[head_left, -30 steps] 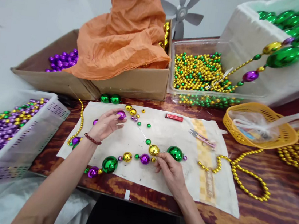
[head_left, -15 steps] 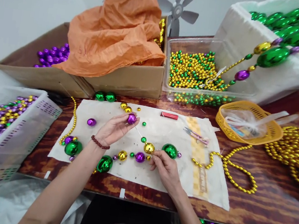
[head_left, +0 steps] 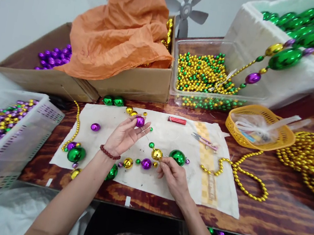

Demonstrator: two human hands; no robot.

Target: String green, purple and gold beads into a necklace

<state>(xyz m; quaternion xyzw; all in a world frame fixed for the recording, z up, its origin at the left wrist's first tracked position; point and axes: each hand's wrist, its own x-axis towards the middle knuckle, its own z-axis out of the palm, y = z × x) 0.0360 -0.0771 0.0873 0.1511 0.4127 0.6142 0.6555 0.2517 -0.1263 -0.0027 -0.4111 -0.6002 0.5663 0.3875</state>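
A shiny purple bead is pinched in the fingertips of my left hand, above the white cloth. From it a thin string or needle slants down to a small green bead and a larger gold bead. Just beside that gold bead, my right hand is closed in a pinch; what lies between its fingertips is too small to make out, perhaps the string. Below, a strung row holds a purple bead and another gold bead. A big green bead rests behind my right hand.
Scissors and a red lighter-like object lie on the cloth. Behind stand cardboard boxes and a clear bin of small beads. At right are a yellow basket and gold bead strands; a white crate stands left.
My left hand has shifted slightly right and its fingers have spread more, with the purple bead still pinched. My right hand stays nearly in place.
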